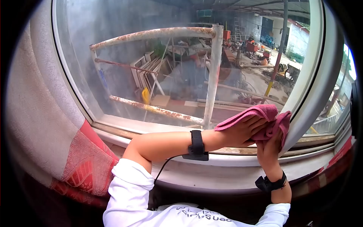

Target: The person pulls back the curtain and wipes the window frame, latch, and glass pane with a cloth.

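Observation:
A pink cloth (261, 112) is bunched up at the lower right corner of the window pane (159, 87), beside the white frame. My left hand (249, 128) reaches across from the left with its fingers closed over the cloth. Just right of it, my right hand (270, 145) comes up from below and grips the other bunched end, its fingers partly hidden by folds. The two hands are close together. Each wrist wears a black strap, and a cable runs down from the left one.
A white sill (219, 176) runs below the window. Red and pale curtains (49, 98) hang at the left. The window's upright frame (321, 83) stands at the right. Behind the glass are a rusty railing (214, 75) and a cluttered yard.

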Action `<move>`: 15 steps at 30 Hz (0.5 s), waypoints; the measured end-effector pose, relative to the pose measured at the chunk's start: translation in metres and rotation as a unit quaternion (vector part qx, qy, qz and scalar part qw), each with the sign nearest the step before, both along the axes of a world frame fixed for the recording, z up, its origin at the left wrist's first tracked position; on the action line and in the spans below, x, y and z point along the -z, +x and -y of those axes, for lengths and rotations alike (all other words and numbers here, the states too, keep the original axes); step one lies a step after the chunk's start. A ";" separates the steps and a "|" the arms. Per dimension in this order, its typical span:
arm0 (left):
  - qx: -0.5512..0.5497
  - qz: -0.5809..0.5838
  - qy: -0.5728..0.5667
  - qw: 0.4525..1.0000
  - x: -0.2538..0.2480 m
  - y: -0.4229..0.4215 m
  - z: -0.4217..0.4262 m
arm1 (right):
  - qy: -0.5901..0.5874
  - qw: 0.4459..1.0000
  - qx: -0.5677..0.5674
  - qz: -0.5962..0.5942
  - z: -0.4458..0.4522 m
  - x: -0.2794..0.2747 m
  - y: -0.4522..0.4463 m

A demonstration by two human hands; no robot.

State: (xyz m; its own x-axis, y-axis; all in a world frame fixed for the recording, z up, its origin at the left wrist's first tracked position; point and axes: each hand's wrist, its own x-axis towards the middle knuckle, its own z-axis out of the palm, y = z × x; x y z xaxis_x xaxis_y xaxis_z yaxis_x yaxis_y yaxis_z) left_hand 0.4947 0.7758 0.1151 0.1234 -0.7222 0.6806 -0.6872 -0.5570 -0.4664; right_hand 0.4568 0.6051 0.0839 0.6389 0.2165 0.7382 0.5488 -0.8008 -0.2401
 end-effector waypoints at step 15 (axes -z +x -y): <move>-0.154 0.069 0.002 0.986 -0.014 -0.035 -0.133 | -0.171 0.974 0.083 0.121 -0.057 -0.025 0.008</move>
State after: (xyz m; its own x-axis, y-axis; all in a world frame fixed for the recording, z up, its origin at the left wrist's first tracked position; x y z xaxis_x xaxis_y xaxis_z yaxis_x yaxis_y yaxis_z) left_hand 0.4595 0.9090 0.1294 0.2428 -0.6675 0.7039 -0.4154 -0.7273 -0.5464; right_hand 0.4648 0.6626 0.1093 0.5025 0.3844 0.7745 0.4123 -0.8939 0.1761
